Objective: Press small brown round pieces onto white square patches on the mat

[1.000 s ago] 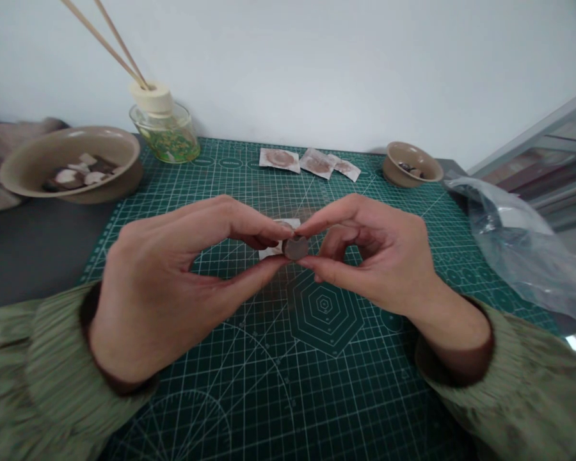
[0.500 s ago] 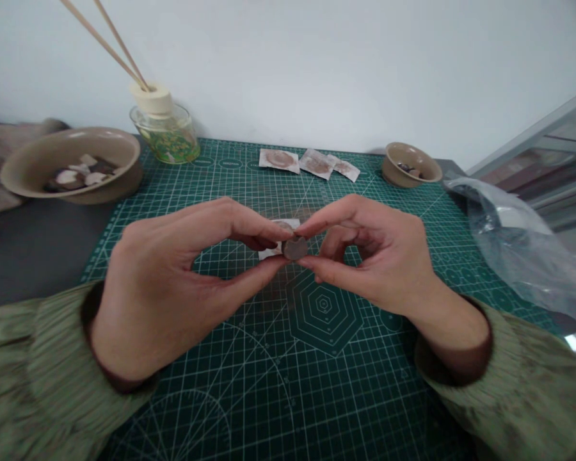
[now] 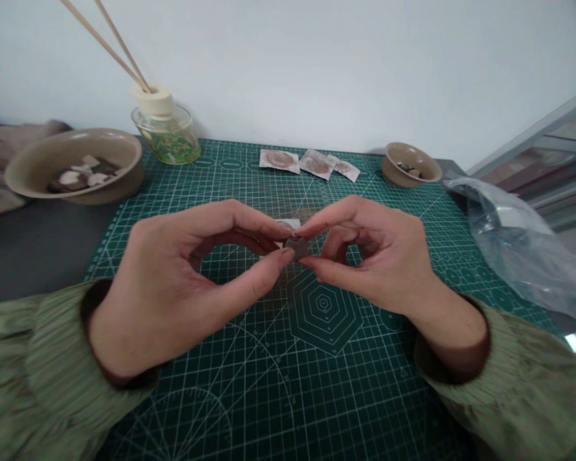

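Between my two hands, above the cutting mat, is a small, round, flat, grey-brown disc (image 3: pixel 297 248); its exact kind I cannot make out. My right hand (image 3: pixel 379 256) pinches its right side between thumb and forefinger, with the other fingers curled in. My left hand (image 3: pixel 187 275) closes on it from the left, the thumb tip lying across its front face and the forefinger at its upper edge. Partly hidden behind the fingers, a white paper piece with a brown mark (image 3: pixel 288 223) lies on the mat.
The green cutting mat (image 3: pixel 345 397) covers the table. White packets with brown marks (image 3: pixel 279 160) lie by the wall. A large bowl of pieces (image 3: pixel 120 144) and a reed diffuser (image 3: pixel 166 131) stand left; a smaller bowl (image 3: pixel 393 169) and a clear plastic bag (image 3: pixel 513 237) are right.
My left thumb has moved up and over the front of the disc, covering part of its face. My right hand has stayed almost still.
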### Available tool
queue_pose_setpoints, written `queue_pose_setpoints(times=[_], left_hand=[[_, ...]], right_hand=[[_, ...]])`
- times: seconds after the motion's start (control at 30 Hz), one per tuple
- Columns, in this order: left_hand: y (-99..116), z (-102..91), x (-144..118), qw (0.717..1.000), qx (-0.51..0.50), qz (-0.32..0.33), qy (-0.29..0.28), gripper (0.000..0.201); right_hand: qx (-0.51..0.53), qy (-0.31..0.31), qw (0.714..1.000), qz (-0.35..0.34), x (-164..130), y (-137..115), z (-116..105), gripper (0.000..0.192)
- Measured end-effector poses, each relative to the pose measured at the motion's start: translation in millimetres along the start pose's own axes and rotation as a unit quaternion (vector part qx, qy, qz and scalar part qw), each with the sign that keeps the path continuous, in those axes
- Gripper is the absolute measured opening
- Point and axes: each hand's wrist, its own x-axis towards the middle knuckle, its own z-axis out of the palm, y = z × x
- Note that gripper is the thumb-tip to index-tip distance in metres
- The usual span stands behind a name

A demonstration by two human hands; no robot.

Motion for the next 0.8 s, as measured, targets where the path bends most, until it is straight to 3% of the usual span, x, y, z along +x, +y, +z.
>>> queue_pose_setpoints(times=[0.13,0.3,0.5,0.8], left_hand=[[6.3,2.0,5.1,0.997,-0.051,-0.066,-0.002,0.003],[7.2,-1.0,7.0,0.995,-0.065,-0.081,-0.011,0.015],[6.6,-0.3,7.0,0.992,-0.081,-0.094,-0.005,0.005],[5.8,-2.2,5.4,0.991,-0.096,-0.085,-0.032,0.01]], right_hand=[[-0.019,-0.008,1.0,0.001,-1.6,-1.5,0.1,0.019],[-0.028,-0.003,0.999,0.015,-3.8,-1.2,0.0,0.019],[-0.028,-0.015,0.999,0.013,-2.0,-3.3,-0.9,0.015],[-0.003,-0.007,1.0,0.004,-0.8,-1.2,1.6,0.019]])
